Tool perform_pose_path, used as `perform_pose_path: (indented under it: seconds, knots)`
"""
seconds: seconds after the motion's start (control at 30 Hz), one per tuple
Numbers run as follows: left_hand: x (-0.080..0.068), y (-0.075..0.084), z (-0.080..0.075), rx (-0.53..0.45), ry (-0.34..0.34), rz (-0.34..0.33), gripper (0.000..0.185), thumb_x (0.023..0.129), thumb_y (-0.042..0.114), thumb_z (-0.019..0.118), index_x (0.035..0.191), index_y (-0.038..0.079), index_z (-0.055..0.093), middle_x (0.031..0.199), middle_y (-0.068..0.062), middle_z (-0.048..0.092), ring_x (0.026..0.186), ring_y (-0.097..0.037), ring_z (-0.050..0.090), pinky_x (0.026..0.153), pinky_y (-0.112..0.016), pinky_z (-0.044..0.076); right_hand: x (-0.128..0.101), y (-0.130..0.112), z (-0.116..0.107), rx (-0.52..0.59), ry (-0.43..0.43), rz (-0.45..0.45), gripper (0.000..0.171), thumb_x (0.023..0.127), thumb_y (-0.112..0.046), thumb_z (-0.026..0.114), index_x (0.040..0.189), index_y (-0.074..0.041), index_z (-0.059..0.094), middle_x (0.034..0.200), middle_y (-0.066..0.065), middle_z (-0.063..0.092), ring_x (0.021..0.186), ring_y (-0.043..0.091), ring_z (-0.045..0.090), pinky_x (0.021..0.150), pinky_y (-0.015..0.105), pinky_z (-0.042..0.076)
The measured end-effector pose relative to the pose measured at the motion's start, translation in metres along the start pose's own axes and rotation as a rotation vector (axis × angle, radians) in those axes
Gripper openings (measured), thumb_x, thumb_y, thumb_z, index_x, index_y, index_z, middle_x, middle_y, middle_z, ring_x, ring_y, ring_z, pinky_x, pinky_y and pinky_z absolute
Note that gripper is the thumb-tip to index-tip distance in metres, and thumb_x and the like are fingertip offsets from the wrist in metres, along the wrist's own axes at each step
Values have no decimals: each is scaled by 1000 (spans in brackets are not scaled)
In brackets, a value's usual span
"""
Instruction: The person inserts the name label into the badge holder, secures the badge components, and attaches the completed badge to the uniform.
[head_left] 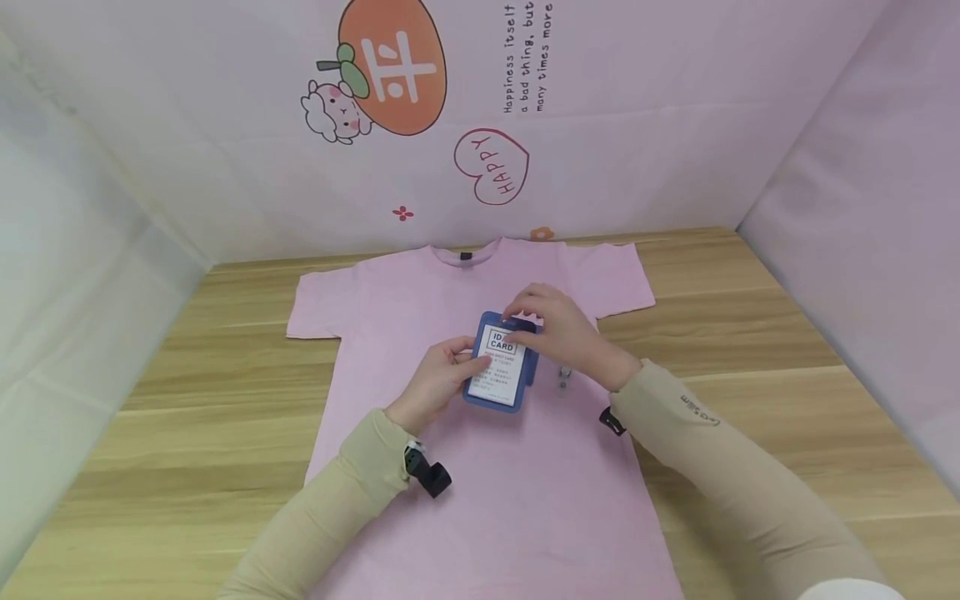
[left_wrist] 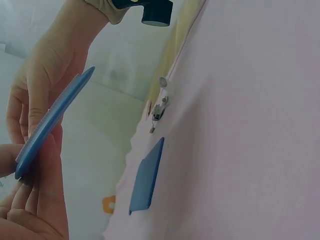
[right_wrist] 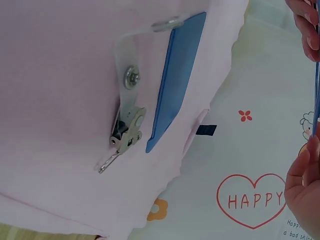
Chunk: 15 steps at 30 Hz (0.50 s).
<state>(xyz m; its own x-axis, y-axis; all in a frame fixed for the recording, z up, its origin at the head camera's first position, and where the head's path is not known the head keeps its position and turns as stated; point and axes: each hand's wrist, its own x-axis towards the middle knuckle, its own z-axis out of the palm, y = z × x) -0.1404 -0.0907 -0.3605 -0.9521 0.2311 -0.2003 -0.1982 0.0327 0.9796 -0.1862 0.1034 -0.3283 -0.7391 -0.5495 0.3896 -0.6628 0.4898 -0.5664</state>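
Observation:
A blue badge holder [head_left: 471, 393] with a white ID card [head_left: 498, 367] in its frame is held up over a pink T-shirt [head_left: 480, 517]. My left hand [head_left: 438, 379] grips the holder's left side, thumb across the card's face. At the upper right, my right hand [head_left: 566, 333] pinches the holder, thumb over the card's top part. On the shirt lies a separate blue plate [right_wrist: 181, 75], mostly hidden behind the holder in the head view. Beside the plate is a metal clip [right_wrist: 127, 130] with a clear snap strap.
The shirt is spread face up on a wood-grain table [head_left: 187, 433], collar toward the back. White cloth stands at both sides, and a printed backdrop [head_left: 637, 125] with cartoon figures rises behind. Dark camera mounts [head_left: 429, 471] sit on the wrists.

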Motion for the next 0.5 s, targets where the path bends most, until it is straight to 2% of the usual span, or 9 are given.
perform_pose_path:
  seconds: [0.17,0.3,0.4,0.5]
  knots:
    - [1,0,-2,18,4,-9,33,93,4,56,123,-7,54,106,-21,69,74,-6,66,70,-24,57,1,2,-4,45,-20,83,31,81,-10,74,110,-1,64,107,13,62,92,24,57,80,39,52]
    - [-1,-2,-6,38,31,-20,34,92,4,56,124,-7,54,99,-16,70,73,-6,65,69,-21,55,1,10,-11,115,-44,230,31,88,-12,67,116,-1,60,112,16,62,96,26,58,84,40,51]
    - [-3,-3,-12,36,57,-25,34,92,4,57,123,-8,54,95,-11,71,72,-5,65,68,-20,55,4,19,-16,139,-73,332,29,91,-13,63,117,-2,59,110,16,61,99,28,57,87,39,48]
    - [-4,-5,-18,29,74,-32,33,92,4,57,123,-8,53,94,-9,70,72,-5,65,68,-20,55,7,28,-20,154,-116,390,29,92,-15,61,117,-1,59,106,15,60,99,29,56,88,38,46]
